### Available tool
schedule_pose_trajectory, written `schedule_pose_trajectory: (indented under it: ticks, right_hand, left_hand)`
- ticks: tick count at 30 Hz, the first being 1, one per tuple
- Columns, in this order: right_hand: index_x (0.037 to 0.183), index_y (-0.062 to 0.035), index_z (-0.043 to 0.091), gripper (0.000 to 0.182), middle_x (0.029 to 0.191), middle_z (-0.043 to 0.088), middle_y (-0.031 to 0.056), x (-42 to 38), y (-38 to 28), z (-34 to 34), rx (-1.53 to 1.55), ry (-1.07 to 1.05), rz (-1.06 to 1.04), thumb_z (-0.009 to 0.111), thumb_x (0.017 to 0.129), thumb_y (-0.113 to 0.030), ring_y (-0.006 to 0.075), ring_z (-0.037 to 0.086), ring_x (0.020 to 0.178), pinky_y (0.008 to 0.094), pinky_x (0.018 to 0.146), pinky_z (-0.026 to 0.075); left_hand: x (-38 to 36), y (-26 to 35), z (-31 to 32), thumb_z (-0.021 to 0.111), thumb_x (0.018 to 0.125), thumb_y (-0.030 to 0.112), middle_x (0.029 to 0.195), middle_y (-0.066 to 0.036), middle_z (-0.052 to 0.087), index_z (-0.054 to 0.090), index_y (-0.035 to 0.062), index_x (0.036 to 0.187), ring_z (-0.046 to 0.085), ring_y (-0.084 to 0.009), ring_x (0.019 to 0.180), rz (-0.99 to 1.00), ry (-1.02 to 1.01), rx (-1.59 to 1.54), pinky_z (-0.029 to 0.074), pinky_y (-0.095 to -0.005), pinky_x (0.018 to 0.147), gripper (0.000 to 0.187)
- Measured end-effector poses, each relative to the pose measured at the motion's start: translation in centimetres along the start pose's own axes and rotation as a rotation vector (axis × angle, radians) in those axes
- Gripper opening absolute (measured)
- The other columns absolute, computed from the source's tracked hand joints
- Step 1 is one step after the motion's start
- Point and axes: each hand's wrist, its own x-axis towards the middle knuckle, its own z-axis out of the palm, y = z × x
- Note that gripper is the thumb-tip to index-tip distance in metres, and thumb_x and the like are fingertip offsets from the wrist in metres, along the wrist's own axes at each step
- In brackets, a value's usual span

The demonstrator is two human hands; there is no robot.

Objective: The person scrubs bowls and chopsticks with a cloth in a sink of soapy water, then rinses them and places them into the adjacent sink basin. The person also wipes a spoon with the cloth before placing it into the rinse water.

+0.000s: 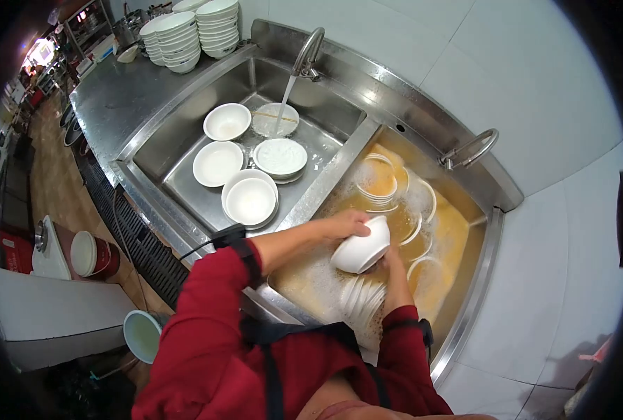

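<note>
Over the soapy right basin, a white bowl (362, 246) is tilted on its side between my two hands. My left hand (348, 224) is closed on its upper left edge, thumb on the outer wall. At the lower right of the bowl is my right hand (393, 263), its fingers curled in and mostly hidden; I cannot tell what is in them. Below the hands, a row of white dishes (362, 302) leans in the foam. Beyond the held bowl, stacked white bowls (378, 175) lie partly sunk in the cloudy orange water.
In the left basin, water runs from a faucet (308, 54) over white bowls (250, 201). A second faucet (471, 150) curves over the right basin. Tall bowl stacks (178, 43) stand on the steel counter (126, 98). Buckets (143, 334) sit on the floor at left.
</note>
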Motion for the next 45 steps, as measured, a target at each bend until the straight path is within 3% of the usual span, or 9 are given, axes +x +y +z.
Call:
schedule_pose_trajectory:
  ticks: [2, 4, 5, 8, 12, 15, 26, 40, 45]
  right_hand:
    - [0.115, -0.0015, 0.055, 0.044, 0.107, 0.062, 0.0136, 12.7, 14.3, -9.9, -0.552, -0.062, -0.554, 0.058, 0.081, -0.029, 0.0291, 0.059, 0.099, 0.0369, 0.087, 0.045]
    - [0.112, -0.0025, 0.057, 0.039, 0.109, 0.061, 0.0190, 1.4, 7.8, -2.3, -1.258, -0.074, -0.756, 0.059, 0.076, -0.020, 0.0350, 0.057, 0.101, 0.0388, 0.086, 0.045]
    - [0.106, -0.0022, 0.060, 0.033, 0.103, 0.061, 0.0215, -4.7, 1.2, 4.6, -1.700, -0.114, -0.087, 0.057, 0.074, -0.012, 0.0376, 0.056, 0.101, 0.0384, 0.087, 0.044]
    - [0.093, 0.0046, 0.063, 0.024, 0.077, 0.065, 0.0112, -2.5, 3.2, 2.9, -1.401, -0.181, -0.710, 0.053, 0.079, -0.013, 0.0262, 0.064, 0.076, 0.0379, 0.069, 0.050]
    - [0.089, 0.0014, 0.062, 0.018, 0.072, 0.064, 0.0071, -4.9, 0.4, 4.7, -0.264, -0.164, -0.088, 0.054, 0.085, -0.014, 0.0111, 0.058, 0.057, 0.0260, 0.048, 0.044]
    - [0.093, -0.0019, 0.064, 0.017, 0.075, 0.064, 0.0049, -4.4, 0.4, 4.2, -0.498, -0.167, -0.175, 0.052, 0.087, -0.013, 0.0089, 0.053, 0.052, 0.0240, 0.047, 0.041]
    - [0.090, -0.0015, 0.062, 0.017, 0.062, 0.056, 0.0038, -1.2, 4.9, 3.0, -0.855, 0.047, -0.421, 0.055, 0.083, -0.016, 0.0108, 0.051, 0.049, 0.0271, 0.048, 0.041]
    - [0.081, 0.0000, 0.059, 0.022, 0.059, 0.054, 0.0093, -2.6, 4.5, 3.8, -1.114, 0.194, -0.443, 0.054, 0.085, -0.021, 0.0167, 0.053, 0.050, 0.0326, 0.051, 0.043]
    - [0.082, 0.0011, 0.062, 0.029, 0.066, 0.060, 0.0214, -2.7, 4.8, 4.4, -1.076, 0.252, -0.613, 0.058, 0.083, -0.027, 0.0323, 0.062, 0.061, 0.0399, 0.056, 0.045]
  left_hand:
    - [-3.4, 4.0, -0.9, 0.066, 0.078, 0.020, 0.092, -0.004, 0.062, 0.058, 0.0027, 0.103, 0.058, -0.0113, 0.084, 0.044, 0.029, -0.286, 0.048, -0.0271, 0.075, 0.031]
    - [-6.5, 8.7, -2.5, 0.066, 0.079, 0.021, 0.100, -0.006, 0.062, 0.054, 0.0003, 0.110, 0.060, -0.0127, 0.088, 0.202, 0.129, -0.339, 0.049, -0.0282, 0.081, 0.039]
    - [-7.9, 10.5, -4.0, 0.064, 0.081, 0.020, 0.100, -0.006, 0.062, 0.052, -0.0008, 0.113, 0.060, -0.0127, 0.088, 0.284, 0.194, -0.344, 0.049, -0.0282, 0.081, 0.040]
    - [-11.7, 14.6, -8.1, 0.061, 0.082, 0.021, 0.096, -0.008, 0.063, 0.054, -0.0008, 0.108, 0.061, -0.0123, 0.083, 0.442, 0.573, -0.151, 0.050, -0.0267, 0.074, 0.034]
    - [-15.1, 12.9, -18.1, 0.059, 0.080, 0.017, 0.085, -0.008, 0.064, 0.062, 0.0008, 0.092, 0.060, -0.0159, 0.075, 0.323, 0.916, 0.289, 0.046, -0.0304, 0.065, 0.021]
    - [-17.7, 11.0, -23.1, 0.061, 0.074, 0.017, 0.074, -0.011, 0.062, 0.062, -0.0001, 0.082, 0.060, -0.0203, 0.070, 0.044, 1.174, 0.907, 0.045, -0.0351, 0.063, 0.019]
    - [-22.0, 4.5, -25.0, 0.067, 0.066, 0.018, 0.069, -0.014, 0.063, 0.063, -0.0010, 0.078, 0.061, -0.0223, 0.062, -0.326, 1.109, 0.645, 0.046, -0.0361, 0.055, 0.023]
    - [-18.6, 4.2, -25.6, 0.065, 0.076, 0.021, 0.071, -0.010, 0.065, 0.063, 0.0007, 0.083, 0.064, -0.0196, 0.056, -0.866, 0.503, 0.819, 0.052, -0.0351, 0.046, 0.022]
    - [-18.1, 2.6, -35.0, 0.060, 0.075, 0.022, 0.094, -0.018, 0.066, 0.064, -0.0008, 0.092, 0.064, -0.0319, 0.087, -0.565, 1.093, 1.149, 0.051, -0.0423, 0.076, 0.029]
